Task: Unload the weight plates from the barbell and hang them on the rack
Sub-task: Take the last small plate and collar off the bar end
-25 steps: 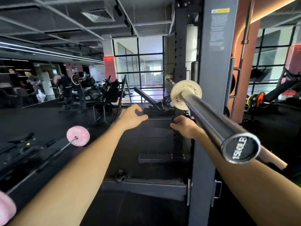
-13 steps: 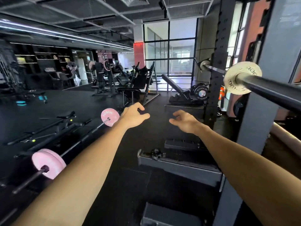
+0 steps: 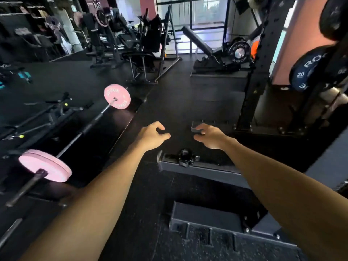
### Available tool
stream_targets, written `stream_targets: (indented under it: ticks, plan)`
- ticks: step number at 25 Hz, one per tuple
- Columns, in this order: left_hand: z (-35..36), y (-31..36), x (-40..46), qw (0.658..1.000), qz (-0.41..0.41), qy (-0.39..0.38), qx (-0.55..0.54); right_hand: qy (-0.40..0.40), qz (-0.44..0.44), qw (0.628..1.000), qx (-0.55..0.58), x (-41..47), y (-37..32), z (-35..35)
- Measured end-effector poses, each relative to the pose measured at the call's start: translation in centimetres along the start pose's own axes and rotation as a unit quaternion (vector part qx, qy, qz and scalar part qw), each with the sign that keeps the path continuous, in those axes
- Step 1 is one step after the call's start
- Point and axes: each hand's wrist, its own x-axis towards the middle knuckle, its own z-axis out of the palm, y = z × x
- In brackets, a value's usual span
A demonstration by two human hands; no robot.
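Note:
A barbell (image 3: 88, 127) lies on the black floor at the left, with one pink plate (image 3: 117, 96) on its far end and another pink plate (image 3: 45, 164) on its near end. My left hand (image 3: 152, 135) and my right hand (image 3: 210, 136) hang in mid-air in front of me, fingers loosely curled, holding nothing. Both are well to the right of the barbell. The black rack upright (image 3: 259, 63) stands at the right, with a dark blue 20 plate (image 3: 308, 68) hung on its side.
A black barbell collar (image 3: 186, 158) rests on the rack's grey base beam (image 3: 207, 169). A grey block (image 3: 205, 217) sits on the floor near my feet. Benches and machines (image 3: 143, 44) stand at the back, and an incline bench (image 3: 203, 46) with a black plate (image 3: 239, 52) beside it.
My view has swung down and left, away from the racked bar with the gold plate. Both empty hands dropped lower; the floor barbell with pink plates is now nearer.

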Motion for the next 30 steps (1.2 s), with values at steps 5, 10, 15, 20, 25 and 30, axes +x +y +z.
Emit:
stream_targets:
  ticks: [5, 10, 15, 20, 25, 30]
  plan:
    - [9.4, -4.4, 7.1, 0.987, -0.013, -0.155, 0.038, -0.078, 0.067, 0.993, -0.06, 8.3, 7.0, 6.2]
    - [17.7, -6.9, 9.0, 0.967, 0.007, -0.245, 0.077, -0.106, 0.082, 0.986, -0.096, 11.5, 11.4, 11.7]
    - [19.9, -7.0, 9.2, 0.983, 0.023, -0.169, 0.071, -0.057, 0.081, 0.993, -0.058, 12.2, 12.1, 12.3]
    - [15.0, -6.0, 7.5, 0.992, 0.023, -0.117, 0.03, -0.02, 0.024, 0.999, 0.019, 9.8, 8.4, 9.5]
    - [7.8, -4.0, 0.2, 0.996, 0.059, -0.074, 0.002, 0.003, -0.038, 0.998, 0.046, 2.1, 2.6, 6.6]
    - [0.5, -0.4, -12.4, 0.982, 0.078, -0.083, -0.151, 0.044, -0.086, 0.978, 0.186, -12.6, -2.9, 3.6]
